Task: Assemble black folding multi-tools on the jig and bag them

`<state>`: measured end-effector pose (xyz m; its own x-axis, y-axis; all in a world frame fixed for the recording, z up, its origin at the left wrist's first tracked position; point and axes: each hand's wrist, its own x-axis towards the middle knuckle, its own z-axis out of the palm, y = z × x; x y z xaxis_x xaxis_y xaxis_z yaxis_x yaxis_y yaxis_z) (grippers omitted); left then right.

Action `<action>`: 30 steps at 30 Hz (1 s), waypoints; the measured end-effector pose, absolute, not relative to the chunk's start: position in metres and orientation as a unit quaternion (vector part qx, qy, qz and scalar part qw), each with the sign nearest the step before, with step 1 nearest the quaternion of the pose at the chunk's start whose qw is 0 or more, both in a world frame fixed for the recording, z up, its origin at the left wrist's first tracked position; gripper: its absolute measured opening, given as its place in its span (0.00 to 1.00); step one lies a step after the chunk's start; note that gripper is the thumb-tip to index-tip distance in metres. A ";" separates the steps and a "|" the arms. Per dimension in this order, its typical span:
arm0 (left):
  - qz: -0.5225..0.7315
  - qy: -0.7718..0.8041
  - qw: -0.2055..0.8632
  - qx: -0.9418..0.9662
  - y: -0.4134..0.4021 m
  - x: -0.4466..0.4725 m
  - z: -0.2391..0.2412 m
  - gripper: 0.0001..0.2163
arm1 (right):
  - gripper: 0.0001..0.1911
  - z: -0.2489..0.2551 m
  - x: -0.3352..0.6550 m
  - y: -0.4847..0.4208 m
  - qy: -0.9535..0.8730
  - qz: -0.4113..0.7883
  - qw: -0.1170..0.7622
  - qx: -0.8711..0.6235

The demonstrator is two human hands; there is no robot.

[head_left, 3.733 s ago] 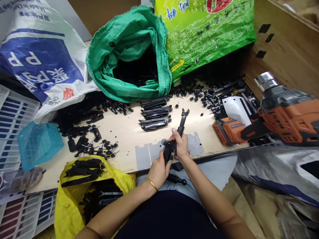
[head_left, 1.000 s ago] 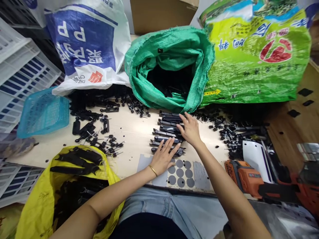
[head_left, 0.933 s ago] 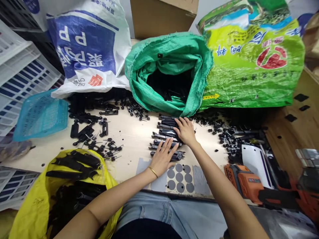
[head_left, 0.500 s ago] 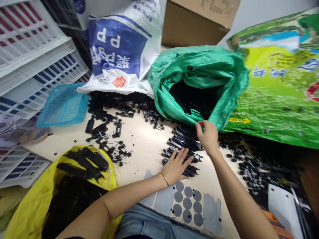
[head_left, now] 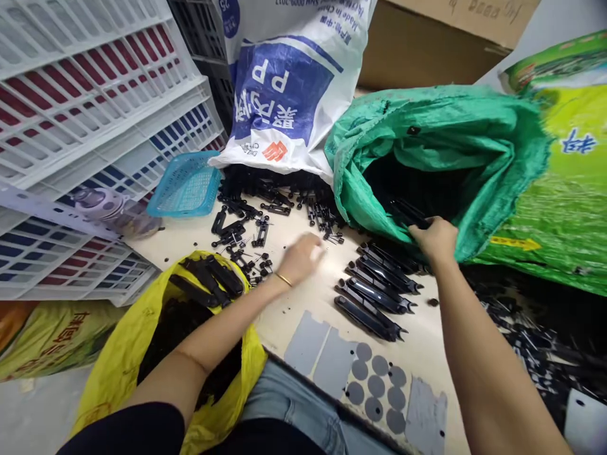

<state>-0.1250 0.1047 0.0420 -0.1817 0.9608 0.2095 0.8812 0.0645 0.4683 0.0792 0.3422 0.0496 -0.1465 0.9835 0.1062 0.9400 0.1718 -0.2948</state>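
At the mouth of the green sack [head_left: 516, 170], my right hand [head_left: 437, 241] has its fingers closed on the end of a long black plastic part [head_left: 411, 213]. The part's far end reaches into the dark inside of the sack. My left hand [head_left: 301, 259], with a gold bracelet on the wrist, is over the table and smeared by motion, so its fingers are unclear. Between the hands lies a row of long black plastic parts [head_left: 374, 291] with forked ends. Small black pieces with metal pins [head_left: 260, 230] are scattered beyond my left hand.
A yellow sack [head_left: 114, 354] of black parts stands at the left. Behind are a blue basket [head_left: 184, 189], a white printed sack [head_left: 284, 82] and stacked white crates [head_left: 109, 88]. Grey patches [head_left: 332, 363] mark the table's near edge. More small parts [head_left: 526, 341] lie at right.
My left hand has left the row of black parts and moved left. My right hand has gone from the sack's rim to a black part at its mouth. The view has shifted left.
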 end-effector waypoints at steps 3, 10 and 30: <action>0.095 0.908 0.036 0.407 0.095 -0.193 0.035 0.17 | 0.22 0.065 0.113 0.312 -0.739 0.122 0.233 -0.620; -0.074 0.917 0.092 0.382 0.073 -0.240 0.024 0.16 | 0.25 0.073 0.182 0.210 -0.637 0.354 0.391 -0.562; 0.070 0.632 0.269 0.723 0.026 -0.044 0.001 0.13 | 0.19 0.026 0.256 0.061 -0.720 0.333 0.053 -0.606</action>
<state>-0.0439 0.0258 0.0014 0.1912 0.9520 -0.2389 0.8766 -0.0561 0.4779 0.2558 0.0606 0.0260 -0.2604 0.9081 -0.3278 0.8378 0.0438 -0.5442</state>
